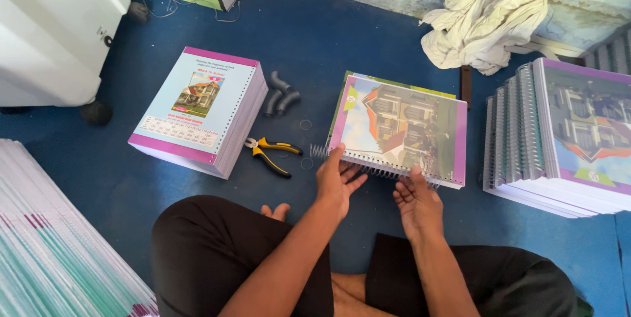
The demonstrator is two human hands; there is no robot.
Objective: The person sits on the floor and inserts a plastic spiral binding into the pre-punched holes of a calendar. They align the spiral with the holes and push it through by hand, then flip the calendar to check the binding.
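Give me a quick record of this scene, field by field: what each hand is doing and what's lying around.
setting: blue floor, person sitting cross-legged
left hand: fingers on the wire spiral along the near edge of the notebook
right hand: open, touching the same spiral edge
pliers: on the floor left of the notebook, untouched
unbound stack: far left
bound notebooks: piled at right
cloth: crumpled by the wall

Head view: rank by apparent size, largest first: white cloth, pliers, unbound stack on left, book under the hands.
1. Unbound stack and book: look alike, no ranking.
2. White cloth, slightly smaller, but farther away.
3. Pliers, clearly smallest.
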